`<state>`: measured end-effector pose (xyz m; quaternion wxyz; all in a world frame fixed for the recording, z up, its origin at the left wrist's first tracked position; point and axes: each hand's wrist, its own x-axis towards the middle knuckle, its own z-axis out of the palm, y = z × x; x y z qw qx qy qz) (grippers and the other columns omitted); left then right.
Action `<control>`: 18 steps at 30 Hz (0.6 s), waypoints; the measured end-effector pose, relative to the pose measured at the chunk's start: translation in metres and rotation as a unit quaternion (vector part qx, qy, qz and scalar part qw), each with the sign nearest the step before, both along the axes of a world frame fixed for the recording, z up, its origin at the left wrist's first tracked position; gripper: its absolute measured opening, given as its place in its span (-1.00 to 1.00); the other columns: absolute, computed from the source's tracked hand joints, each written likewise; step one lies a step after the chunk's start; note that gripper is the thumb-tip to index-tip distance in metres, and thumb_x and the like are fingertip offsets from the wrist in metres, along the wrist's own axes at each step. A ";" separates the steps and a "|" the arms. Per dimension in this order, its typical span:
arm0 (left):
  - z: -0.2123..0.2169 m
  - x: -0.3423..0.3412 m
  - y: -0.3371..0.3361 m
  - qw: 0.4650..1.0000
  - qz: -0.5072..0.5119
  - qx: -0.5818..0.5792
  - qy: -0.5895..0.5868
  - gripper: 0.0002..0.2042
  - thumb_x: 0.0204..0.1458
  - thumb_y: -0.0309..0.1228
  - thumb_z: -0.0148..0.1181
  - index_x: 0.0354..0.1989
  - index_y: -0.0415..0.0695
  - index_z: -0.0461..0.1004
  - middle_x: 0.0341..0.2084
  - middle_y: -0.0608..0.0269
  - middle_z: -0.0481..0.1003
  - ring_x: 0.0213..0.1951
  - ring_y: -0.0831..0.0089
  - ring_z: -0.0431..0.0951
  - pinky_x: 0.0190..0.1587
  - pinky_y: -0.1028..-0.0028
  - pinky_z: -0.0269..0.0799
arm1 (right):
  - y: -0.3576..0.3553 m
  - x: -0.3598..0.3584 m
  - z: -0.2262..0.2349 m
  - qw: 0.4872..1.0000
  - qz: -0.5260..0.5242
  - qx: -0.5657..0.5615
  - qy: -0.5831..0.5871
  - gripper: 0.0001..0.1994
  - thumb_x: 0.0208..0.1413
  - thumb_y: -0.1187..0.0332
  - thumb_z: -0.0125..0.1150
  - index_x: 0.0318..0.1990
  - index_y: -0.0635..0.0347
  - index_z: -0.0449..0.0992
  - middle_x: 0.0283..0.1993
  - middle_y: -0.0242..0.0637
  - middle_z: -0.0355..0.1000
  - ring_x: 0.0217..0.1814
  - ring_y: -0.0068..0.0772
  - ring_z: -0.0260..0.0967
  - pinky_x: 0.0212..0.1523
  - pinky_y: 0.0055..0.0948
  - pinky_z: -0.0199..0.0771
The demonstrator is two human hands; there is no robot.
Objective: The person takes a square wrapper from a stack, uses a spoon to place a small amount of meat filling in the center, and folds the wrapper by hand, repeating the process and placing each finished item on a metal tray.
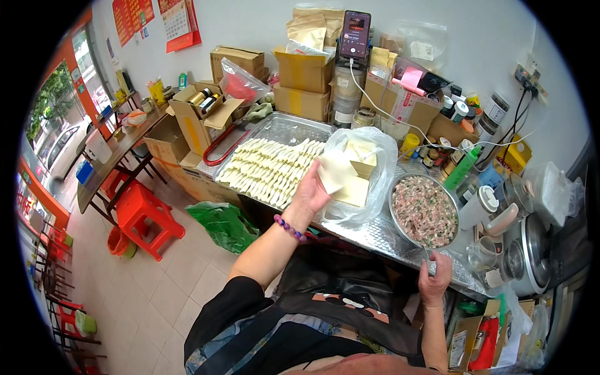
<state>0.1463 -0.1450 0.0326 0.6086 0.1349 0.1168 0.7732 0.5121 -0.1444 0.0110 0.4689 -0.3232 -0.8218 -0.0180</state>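
My left hand (310,191) is raised between the tray and the wrapper stack, with a pale square dough wrapper (337,172) pinched in its fingers. More wrappers (351,193) lie stacked in an opened clear plastic bag (384,150) just to its right. Left of that hand, rows of folded wontons (267,167) cover much of a metal tray (301,124). My right hand (435,278) is closed round a thin metal utensil, at the near edge of a round metal bowl (393,219) of minced meat filling (425,210) flecked with green. The utensil's working end cannot be made out.
Cardboard boxes (303,103) and a propped phone (354,36) with a white cable stand along the wall. Jars and bottles (462,169) crowd the right side by a lidded pot (536,250). A green bag (224,226) and red stools (142,215) are at the left.
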 end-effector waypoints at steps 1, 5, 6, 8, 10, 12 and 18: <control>-0.006 0.009 -0.002 0.999 -0.007 -0.029 0.026 -0.64 0.22 -0.29 -0.15 0.10 -0.25 0.21 0.00 0.05 0.38 0.05 0.18 0.40 0.12 0.18 0.33 | -0.001 -0.006 0.004 1.000 0.009 0.014 -0.003 -0.62 -0.25 0.65 0.24 -0.17 0.24 0.40 -0.40 -0.18 0.34 -0.36 -0.13 0.30 -0.30 -0.28 0.30; -0.012 0.061 -0.022 0.981 -0.140 -0.057 0.118 -0.68 0.16 -0.40 -0.04 0.05 -0.26 0.28 -0.09 0.09 0.44 -0.08 0.25 0.50 0.00 0.25 0.44 | 0.003 -0.018 0.011 1.000 0.028 -0.015 0.003 -0.68 -0.22 0.64 0.22 -0.21 0.25 0.42 -0.42 -0.18 0.34 -0.39 -0.12 0.28 -0.33 -0.27 0.28; -0.013 0.073 -0.027 0.971 -0.178 -0.052 0.152 -0.70 0.15 -0.41 -0.03 0.03 -0.26 0.30 -0.12 0.10 0.46 -0.12 0.27 0.52 -0.04 0.28 0.47 | 0.005 -0.021 0.013 0.999 0.026 -0.026 0.009 -0.70 -0.20 0.64 0.21 -0.22 0.25 0.42 -0.42 -0.18 0.34 -0.39 -0.12 0.28 -0.33 -0.27 0.27; -0.019 0.095 -0.039 0.959 -0.230 -0.062 0.155 -0.71 0.14 -0.43 -0.03 0.01 -0.26 0.33 -0.15 0.11 0.48 -0.14 0.31 0.53 -0.07 0.30 0.48 | 0.009 -0.027 0.019 0.999 0.026 -0.043 0.004 -0.76 -0.16 0.62 0.19 -0.25 0.26 0.44 -0.43 -0.18 0.34 -0.38 -0.12 0.27 -0.33 -0.27 0.27; -0.038 0.108 -0.045 0.951 -0.272 -0.098 0.110 -0.69 0.12 -0.43 0.00 0.02 -0.28 0.32 -0.13 0.11 0.47 -0.12 0.29 0.52 -0.03 0.25 0.45 | 0.013 -0.033 0.030 0.998 0.022 -0.050 -0.020 -0.82 -0.10 0.60 0.15 -0.28 0.26 0.45 -0.43 -0.17 0.34 -0.35 -0.11 0.27 -0.31 -0.27 0.26; -0.048 0.119 -0.049 0.944 -0.290 -0.143 0.067 -0.69 0.14 -0.45 -0.04 0.04 -0.29 0.30 -0.11 0.08 0.46 -0.09 0.26 0.50 0.00 0.23 0.43 | 0.018 -0.033 0.033 0.997 0.025 -0.055 -0.048 -0.87 -0.05 0.56 0.12 -0.29 0.26 0.46 -0.39 -0.15 0.36 -0.29 -0.10 0.28 -0.25 -0.25 0.27; -0.061 0.139 -0.050 0.936 -0.309 -0.166 0.023 -0.64 0.20 -0.34 -0.16 0.09 -0.32 0.26 -0.02 0.04 0.41 0.02 0.20 0.42 0.12 0.23 0.30 | 0.028 -0.020 0.033 0.989 0.061 -0.075 -0.112 -0.81 -0.06 0.53 0.14 -0.23 0.24 0.48 -0.24 -0.17 0.42 -0.13 -0.07 0.31 -0.08 -0.22 0.29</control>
